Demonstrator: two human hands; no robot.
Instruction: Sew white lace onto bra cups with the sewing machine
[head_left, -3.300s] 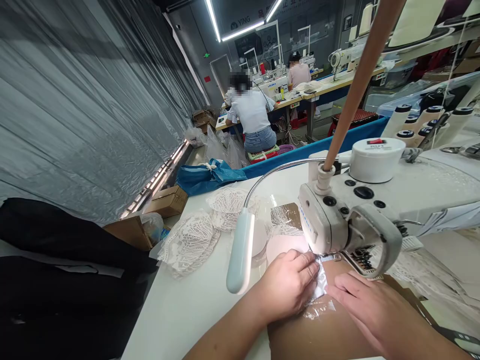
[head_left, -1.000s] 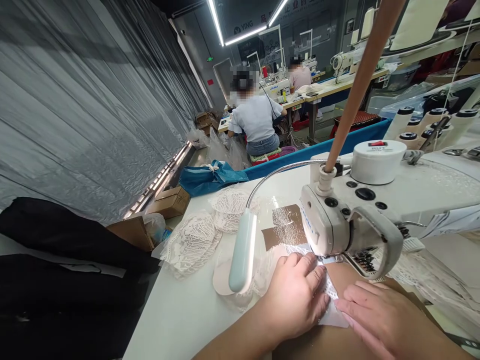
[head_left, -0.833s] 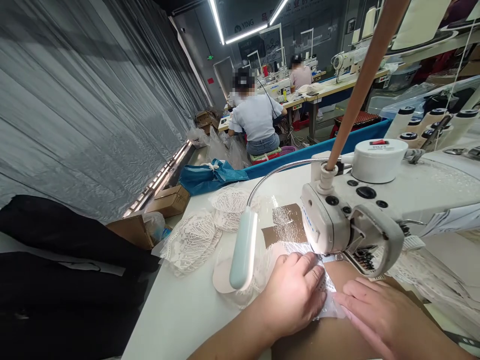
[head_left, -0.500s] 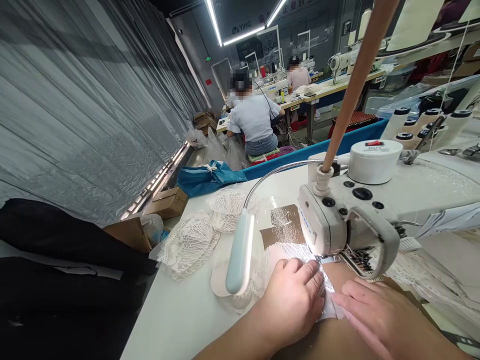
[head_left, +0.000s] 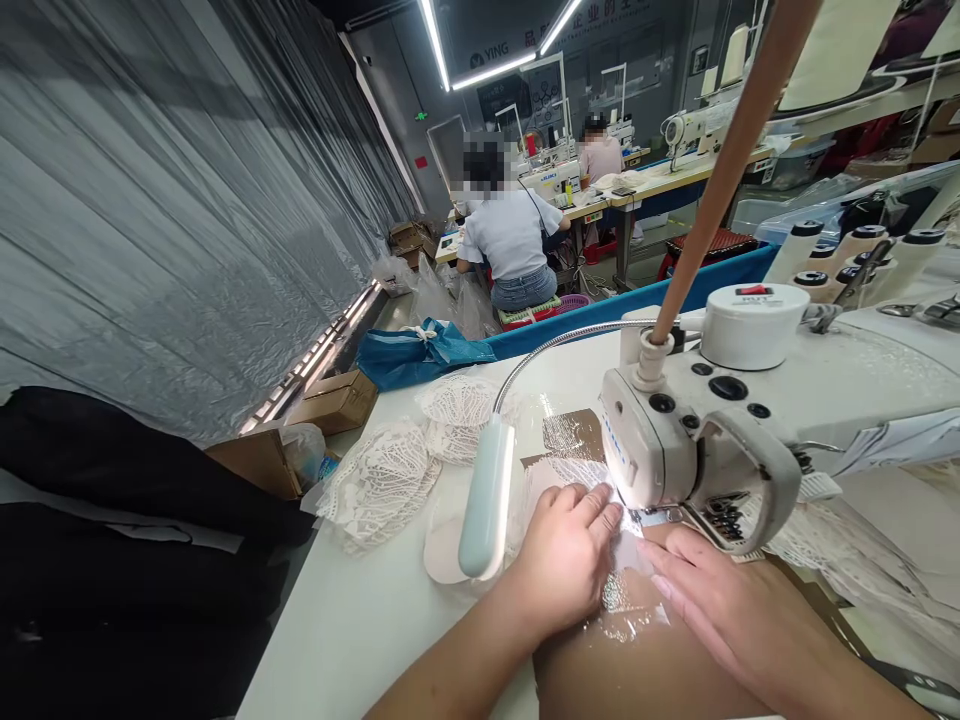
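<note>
White lace cloth (head_left: 625, 552) lies at the front foot of the sewing machine (head_left: 646, 440), its near end a pale strip between the two hands and more of it spreading behind the left one. It rests on a shiny brown sheet (head_left: 600, 680) that covers part of the bench (head_left: 337, 630). If the hands pull unevenly, I judge the thin cloth could pucker or slip askew under the foot; the left fingertips are near enough to the needle area that a careless slide forward could get them nipped.

The left hand (head_left: 564, 555) lies palm down, its fingers bent and close together, pressing on the cloth; whether they pinch any of it, I cannot tell. The right hand (head_left: 716, 595) is flatter, fingers stretched out and nearly together, their tips touching the strip's other edge; any grip underneath is hidden.

Just left of the work hangs a pale green lamp (head_left: 484, 505) on a bendy neck. Beyond it are lace cups (head_left: 379, 485) on the bench, then a blue cloth (head_left: 420, 352) past the far edge. Farther off, a person in a pale shirt (head_left: 510, 235) sits at another machine.
</note>
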